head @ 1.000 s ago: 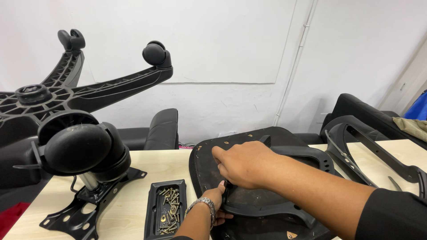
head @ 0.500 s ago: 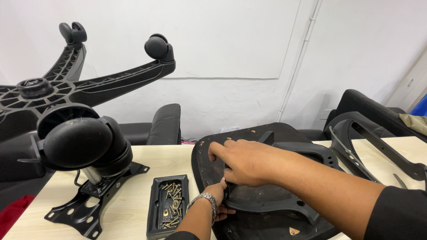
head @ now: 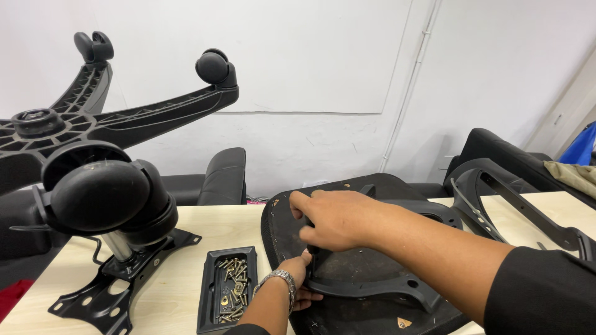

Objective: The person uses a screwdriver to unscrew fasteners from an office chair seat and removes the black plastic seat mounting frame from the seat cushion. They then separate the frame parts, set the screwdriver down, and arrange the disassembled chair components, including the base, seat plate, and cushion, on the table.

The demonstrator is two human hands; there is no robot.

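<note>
A black chair seat pan [head: 285, 232] lies upside down on the light wooden table [head: 211, 226]. A black plastic armrest bracket [head: 379, 286] rests on it. My right hand [head: 338, 218] presses down over the bracket's left end, fingers curled around it. My left hand [head: 297, 273], with a metal watch on the wrist, grips the same end of the bracket from below. A black tray of brass screws [head: 228, 286] sits just left of my left wrist.
An upturned black five-star chair base with castors [head: 99, 198] stands at the left, on a metal tilt plate [head: 118, 279]. Another black armrest frame [head: 515, 208] lies at the right. Black chair cushions [head: 220, 177] lean behind the table against a white wall.
My view has shifted slightly. My right hand has curled tighter over the bracket's end, and my left hand stays under it.
</note>
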